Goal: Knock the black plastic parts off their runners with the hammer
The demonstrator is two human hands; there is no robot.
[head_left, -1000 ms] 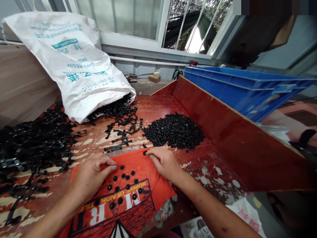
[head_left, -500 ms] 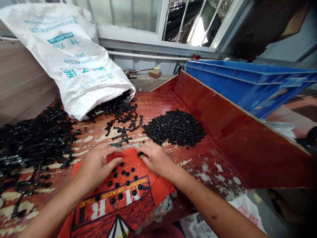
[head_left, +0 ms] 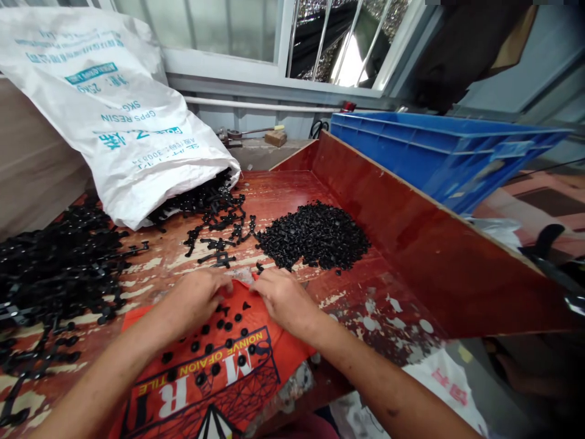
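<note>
Two hands (head_left: 283, 297), half-curled, apparently touching red cloth (head_left: 228, 381)

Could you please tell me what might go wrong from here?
Loose black pieces on the red cloth could slide off if the left hand or right hand tugs it. The right hand is near the dark pile, so a stray brush might scatter it. The white sack has an open mouth, so more black parts might spill out.
</note>
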